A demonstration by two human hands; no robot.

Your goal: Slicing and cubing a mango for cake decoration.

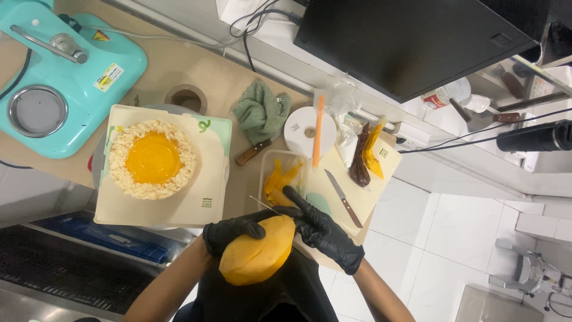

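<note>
1. The left hand (229, 234) in a black glove cups a peeled mango (257, 252) held low over the counter edge.
2. The right hand (322, 229) grips a thin knife (265, 204) at the fruit's top.
3. Slick flesh could slip and send the blade toward the fingers.
4. The tub of mango slices (280, 177), a second knife (343, 197) and the cake (153, 158) crowd close by.

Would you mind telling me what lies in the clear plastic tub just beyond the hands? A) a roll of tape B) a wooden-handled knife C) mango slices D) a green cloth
C: the tub holds yellow-orange mango slices, while the cloth, tape roll and knife lie outside it on the counter and board.
</note>
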